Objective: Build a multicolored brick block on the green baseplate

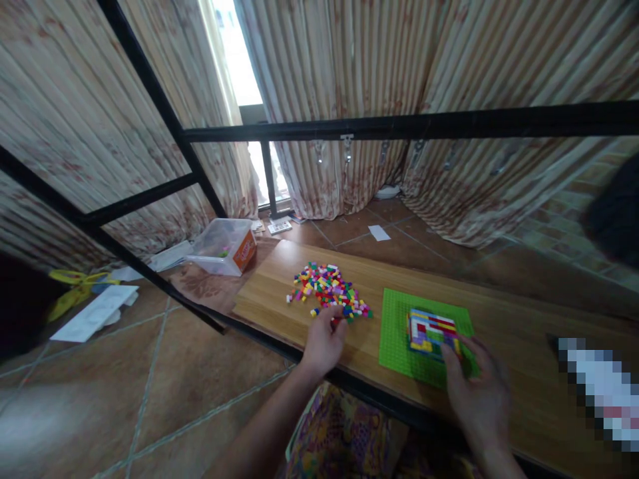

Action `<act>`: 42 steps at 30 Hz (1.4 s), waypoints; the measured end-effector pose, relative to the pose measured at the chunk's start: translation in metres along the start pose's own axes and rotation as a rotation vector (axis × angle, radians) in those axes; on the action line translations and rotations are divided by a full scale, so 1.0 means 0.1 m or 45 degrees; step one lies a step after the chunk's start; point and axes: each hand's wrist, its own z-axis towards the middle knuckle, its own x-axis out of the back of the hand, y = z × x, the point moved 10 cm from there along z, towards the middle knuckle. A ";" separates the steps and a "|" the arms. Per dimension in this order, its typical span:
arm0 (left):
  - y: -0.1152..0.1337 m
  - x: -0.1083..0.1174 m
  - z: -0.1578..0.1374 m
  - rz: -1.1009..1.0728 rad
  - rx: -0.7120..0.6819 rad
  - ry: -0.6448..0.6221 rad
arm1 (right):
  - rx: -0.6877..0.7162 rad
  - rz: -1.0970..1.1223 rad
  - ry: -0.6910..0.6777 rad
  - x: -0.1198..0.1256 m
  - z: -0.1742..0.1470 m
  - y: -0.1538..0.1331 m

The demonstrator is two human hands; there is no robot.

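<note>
One block build (pixel 433 326) on a green baseplate (pixel 393 332), right hand (pixel 478 392) nearest.
It lies just far and left of that hand's grip, thumb and fingers parted around its near right corner (whether pressing, I cannot tell). Farther left on the desk (pixel 269 283), the left hand (pixel 323 340) curls at the near edge of loose bricks (pixel 327 286), any pinch unclear.

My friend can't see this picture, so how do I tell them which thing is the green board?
Find the wooden table, then look right of the loose brick pile. The green board lies flat under a colourful brick block; it's far bigger than any loose brick.
</note>
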 end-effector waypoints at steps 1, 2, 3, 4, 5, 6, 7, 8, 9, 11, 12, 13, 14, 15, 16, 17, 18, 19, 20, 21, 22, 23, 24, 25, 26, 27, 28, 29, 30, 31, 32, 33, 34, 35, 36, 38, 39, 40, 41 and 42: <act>-0.05 0.17 0.10 0.050 -0.003 0.076 | 0.009 -0.007 0.008 0.03 -0.02 0.02; -0.08 0.32 0.20 0.120 -0.022 0.136 | 0.014 -0.014 0.016 0.06 -0.05 0.05; -0.08 0.42 0.29 0.205 -0.053 0.172 | 0.014 -0.020 0.023 0.08 -0.07 0.07; -0.06 0.46 0.38 0.299 -0.096 0.163 | 0.007 -0.027 0.025 0.08 -0.09 0.10; -0.03 0.47 0.46 0.376 -0.138 0.159 | -0.008 -0.036 0.022 0.08 -0.11 0.13; 0.01 0.43 0.53 0.457 -0.186 0.118 | -0.028 -0.048 0.013 0.07 -0.14 0.16; 0.06 0.37 0.59 0.545 -0.234 0.072 | -0.052 -0.062 0.005 0.06 -0.16 0.18; 0.10 0.28 0.64 0.645 -0.279 0.021 | -0.075 -0.075 -0.003 0.05 -0.18 0.21; 0.14 0.18 0.68 0.752 -0.321 -0.033 | -0.096 -0.085 -0.006 0.04 -0.19 0.22; 0.19 0.01 0.74 0.932 -0.379 -0.122 | -0.135 -0.092 -0.008 0.04 -0.21 0.24; 0.20 -0.05 0.77 0.988 -0.397 -0.156 | -0.147 -0.091 -0.007 0.04 -0.22 0.25; 0.20 -0.10 0.80 1.020 -0.408 -0.183 | -0.152 -0.089 -0.006 0.04 -0.22 0.25; 0.20 -0.13 0.82 1.034 -0.415 -0.202 | -0.152 -0.089 -0.006 0.04 -0.22 0.24; 0.20 -0.15 0.84 1.039 -0.420 -0.215 | -0.151 -0.092 -0.006 0.04 -0.22 0.24; 0.20 -0.17 0.85 1.050 -0.424 -0.227 | -0.151 -0.097 -0.007 0.03 -0.22 0.24; 0.19 -0.17 0.86 1.061 -0.427 -0.236 | -0.151 -0.104 -0.006 0.03 -0.22 0.24; 0.19 -0.17 0.86 1.072 -0.428 -0.242 | -0.153 -0.112 -0.007 0.03 -0.22 0.25; 0.19 -0.16 0.86 1.081 -0.430 -0.245 | -0.153 -0.119 -0.008 0.02 -0.22 0.25; 0.19 -0.16 0.85 1.089 -0.432 -0.247 | -0.150 -0.124 -0.010 0.02 -0.22 0.25; 0.19 -0.15 0.84 1.096 -0.434 -0.248 | -0.141 -0.127 -0.012 0.01 -0.22 0.25; 0.19 -0.14 0.83 1.102 -0.438 -0.249 | -0.132 -0.129 -0.015 0.00 -0.22 0.25; 0.20 -0.14 0.81 1.107 -0.441 -0.250 | -0.124 -0.129 -0.015 0.00 -0.22 0.24; 0.20 -0.13 0.79 1.112 -0.444 -0.253 | -0.120 -0.127 -0.014 0.00 -0.22 0.24; 0.20 -0.13 0.78 1.116 -0.447 -0.256 | -0.119 -0.124 -0.013 0.00 -0.22 0.24; 0.20 -0.12 0.77 1.120 -0.449 -0.260 | -0.119 -0.120 -0.012 0.00 -0.22 0.24; 0.20 -0.12 0.76 1.122 -0.448 -0.262 | -0.119 -0.116 -0.014 -0.01 -0.22 0.24; 0.19 -0.11 0.76 1.125 -0.444 -0.263 | -0.123 -0.114 -0.016 -0.01 -0.22 0.24; 0.19 -0.10 0.77 1.126 -0.438 -0.261 | -0.127 -0.115 -0.018 -0.01 -0.23 0.25; 0.18 -0.09 0.78 1.128 -0.429 -0.255 | -0.129 -0.118 -0.022 -0.01 -0.23 0.25; 0.18 -0.08 0.80 1.130 -0.418 -0.248 | -0.131 -0.121 -0.023 -0.01 -0.23 0.25; 0.17 -0.08 0.82 1.132 -0.406 -0.243 | -0.133 -0.125 -0.025 -0.02 -0.23 0.26; 0.16 -0.08 0.84 1.133 -0.395 -0.241 | -0.133 -0.127 -0.026 -0.02 -0.24 0.26; 0.15 -0.08 0.87 1.134 -0.385 -0.245 | -0.131 -0.129 -0.025 -0.02 -0.24 0.26; 0.14 -0.08 0.89 1.133 -0.375 -0.254 | -0.127 -0.129 -0.023 -0.02 -0.24 0.26; 0.13 -0.09 0.91 1.133 -0.366 -0.267 | -0.123 -0.130 -0.018 -0.02 -0.24 0.26; 0.11 -0.10 0.94 1.132 -0.349 -0.295 | -0.105 -0.132 -0.010 -0.02 -0.24 0.25; 0.10 -0.11 0.95 1.131 -0.343 -0.310 | -0.093 -0.133 -0.008 -0.02 -0.24 0.25; 0.10 -0.11 0.96 1.128 -0.339 -0.322 | -0.082 -0.133 -0.007 -0.02 -0.24 0.25; 0.10 -0.11 0.97 1.124 -0.338 -0.333 | -0.074 -0.136 -0.006 -0.02 -0.24 0.24; 0.09 -0.12 0.97 1.119 -0.338 -0.342 | -0.071 -0.138 -0.003 -0.02 -0.23 0.24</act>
